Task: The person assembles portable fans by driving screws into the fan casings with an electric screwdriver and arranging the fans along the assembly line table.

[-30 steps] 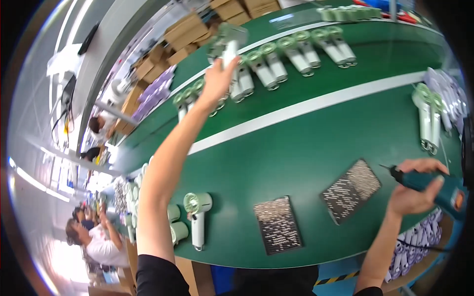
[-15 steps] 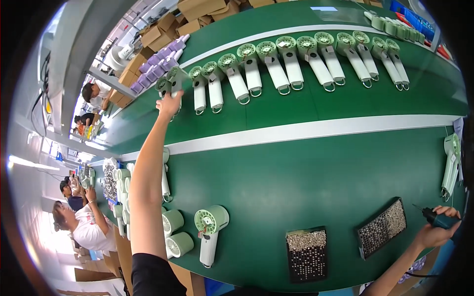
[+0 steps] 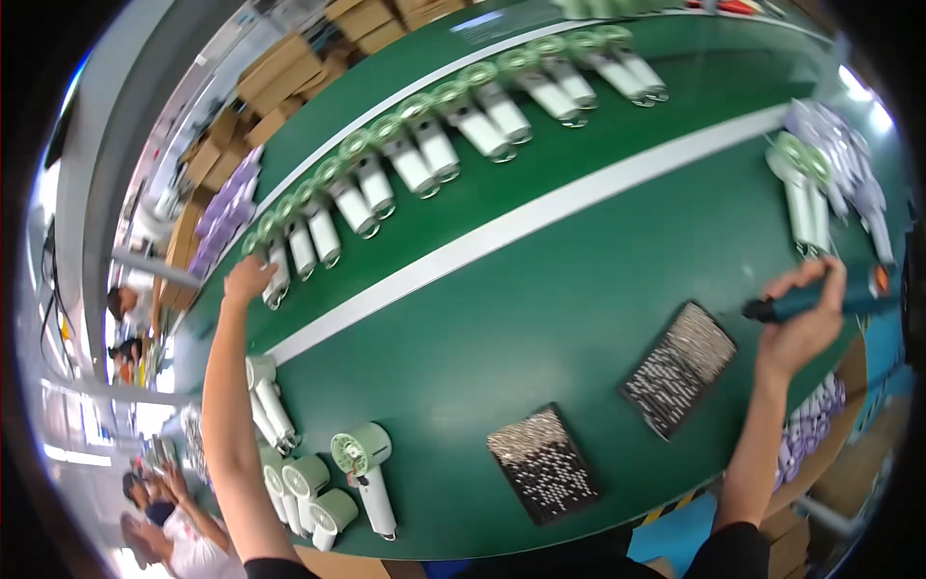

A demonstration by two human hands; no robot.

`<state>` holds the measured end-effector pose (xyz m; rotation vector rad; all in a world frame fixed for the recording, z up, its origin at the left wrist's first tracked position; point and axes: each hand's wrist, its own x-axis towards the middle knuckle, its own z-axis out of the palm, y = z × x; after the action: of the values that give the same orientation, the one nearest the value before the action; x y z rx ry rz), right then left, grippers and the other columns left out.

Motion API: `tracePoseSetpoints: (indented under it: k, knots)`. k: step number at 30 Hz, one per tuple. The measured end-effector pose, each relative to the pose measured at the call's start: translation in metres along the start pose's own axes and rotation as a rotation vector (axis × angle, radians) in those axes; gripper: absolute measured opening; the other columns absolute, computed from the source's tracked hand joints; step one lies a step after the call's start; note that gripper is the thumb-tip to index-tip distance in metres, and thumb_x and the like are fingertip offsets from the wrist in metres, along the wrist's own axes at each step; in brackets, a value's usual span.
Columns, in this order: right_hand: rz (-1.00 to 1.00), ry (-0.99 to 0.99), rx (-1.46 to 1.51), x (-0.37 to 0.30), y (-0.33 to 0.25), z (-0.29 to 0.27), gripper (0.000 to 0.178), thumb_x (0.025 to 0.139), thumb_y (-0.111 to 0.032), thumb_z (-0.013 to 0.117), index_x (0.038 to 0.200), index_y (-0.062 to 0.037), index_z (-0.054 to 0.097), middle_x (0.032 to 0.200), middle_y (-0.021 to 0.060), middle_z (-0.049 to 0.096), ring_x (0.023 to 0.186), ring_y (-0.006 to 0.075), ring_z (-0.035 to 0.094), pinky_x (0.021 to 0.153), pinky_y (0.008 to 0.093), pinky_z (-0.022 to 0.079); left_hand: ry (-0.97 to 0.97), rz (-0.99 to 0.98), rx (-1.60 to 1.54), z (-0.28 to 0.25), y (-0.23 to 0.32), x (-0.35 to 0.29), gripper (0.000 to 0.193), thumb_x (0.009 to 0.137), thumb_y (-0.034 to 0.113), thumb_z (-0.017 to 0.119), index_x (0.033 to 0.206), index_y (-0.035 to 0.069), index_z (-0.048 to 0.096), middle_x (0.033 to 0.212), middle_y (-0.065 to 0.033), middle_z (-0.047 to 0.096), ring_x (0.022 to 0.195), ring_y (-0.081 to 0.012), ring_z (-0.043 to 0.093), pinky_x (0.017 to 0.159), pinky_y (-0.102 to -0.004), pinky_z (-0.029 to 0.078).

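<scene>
End fan (image 3: 252, 241): we find it at the left end of the row, its green head just beyond the left fingers; its handle is mostly hidden.
Left hand (image 3: 248, 280): we see the fingers bent at the end fan; with their undersides out of sight, we cannot tell how far they are open or whether they have hold of it.
Power screwdriver (image 3: 858, 297): we record a teal body with a black nose, lying across the right fingers and pointing left.
Right hand (image 3: 805, 323): we note the fingers closed around the screwdriver body.
Fan row (image 3: 468, 132): we see white handles and green heads, starting just right of the left fingers.
White strip (image 3: 540, 212): we trace it between the two hands, nearer us than the fan row.
Fan pair (image 3: 797, 207): we place it just beyond the right fingers, beside pale purple pieces (image 3: 849, 159).
Screw trays: we count two, one (image 3: 666, 376) near the right fingers, left of them, the other (image 3: 545, 468) farther left.
Lone fan (image 3: 376, 497): we see it lying well nearer us than the left fingers.
Cardboard boxes (image 3: 280, 72): we see them well beyond the left fingers.
</scene>
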<state>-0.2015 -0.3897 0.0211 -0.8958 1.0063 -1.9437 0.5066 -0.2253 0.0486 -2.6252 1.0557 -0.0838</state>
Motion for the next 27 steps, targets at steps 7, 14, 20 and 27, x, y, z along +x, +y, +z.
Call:
tracePoseSetpoints:
  k: [7, 14, 20, 27]
  knots:
    - [-0.105, -0.121, -0.017, -0.008, -0.011, 0.003, 0.023, 0.094, -0.025, 0.050, 0.091, -0.0023, 0.051, 0.059, 0.0017, 0.050, 0.048, 0.0116, 0.051, 0.049, 0.0257, 0.042, 0.000, 0.525, -0.314, -0.115, 0.252, -0.099, 0.051, 0.082, 0.044, 0.062, 0.115, 0.006, 0.058, 0.083, -0.0219, 0.066, 0.084, -0.0366, 0.064, 0.077, -0.0431, 0.049]
    - [-0.268, -0.177, -0.234, 0.028, -0.007, -0.007, 0.029, 0.084, -0.022, 0.066, 0.087, -0.0001, 0.048, 0.061, 0.0117, 0.056, 0.056, 0.0208, 0.061, 0.051, 0.0339, 0.046, 0.006, 1.219, -0.689, -0.204, 0.496, -0.196, 0.039, 0.091, 0.030, 0.058, 0.122, 0.007, 0.051, 0.079, -0.0136, 0.065, 0.069, -0.0203, 0.060, 0.065, -0.0351, 0.048]
    - [-0.442, -0.080, -0.213, 0.038, 0.007, -0.037, 0.028, 0.080, -0.018, 0.070, 0.089, -0.0023, 0.050, 0.066, 0.0104, 0.059, 0.057, 0.0179, 0.062, 0.050, 0.0313, 0.047, -0.029, 1.719, -0.705, -0.184, 0.662, -0.262, 0.043, 0.081, 0.014, 0.056, 0.123, 0.006, 0.050, 0.094, -0.0258, 0.063, 0.092, -0.0402, 0.061, 0.079, -0.0446, 0.047]
    - [-0.687, -0.215, -0.261, 0.049, 0.016, -0.050, 0.050, 0.065, -0.015, 0.080, 0.104, -0.0010, 0.051, 0.083, 0.0146, 0.061, 0.068, 0.0319, 0.066, 0.060, 0.0354, 0.054, 0.026, 1.150, -0.285, -0.197, 0.756, -0.327, 0.080, 0.081, 0.075, 0.040, 0.125, 0.009, 0.052, 0.113, -0.0233, 0.062, 0.106, -0.0392, 0.059, 0.089, -0.0466, 0.047]
